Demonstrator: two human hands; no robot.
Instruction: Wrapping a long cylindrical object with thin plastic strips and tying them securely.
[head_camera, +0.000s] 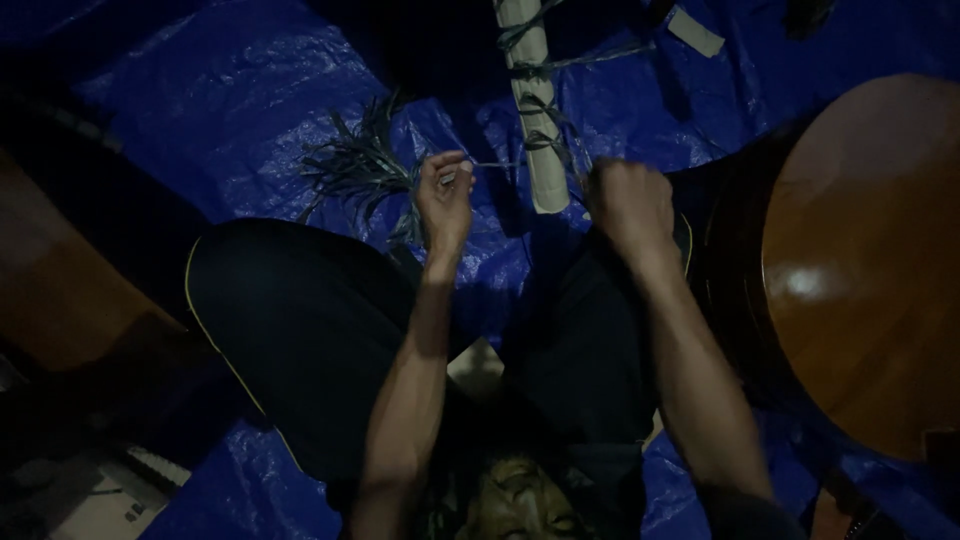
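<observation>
A pale stick (533, 90) lies on a blue tarp (240, 90), wound with thin grey-green leaf strips (548, 140). My left hand (445, 195) pinches a strip that runs taut to the stick. A loose bundle of the same strips (355, 165) fans out just left of that hand. My right hand (630, 200) is closed in a fist right of the stick's near end, gripping another strip end. My knees in dark trousers sit below both hands.
A large round brown wooden object (860, 270) with a glossy face stands at the right. A small pale strip (695, 32) lies on the tarp at the top right. Dim brown surfaces lie at the left.
</observation>
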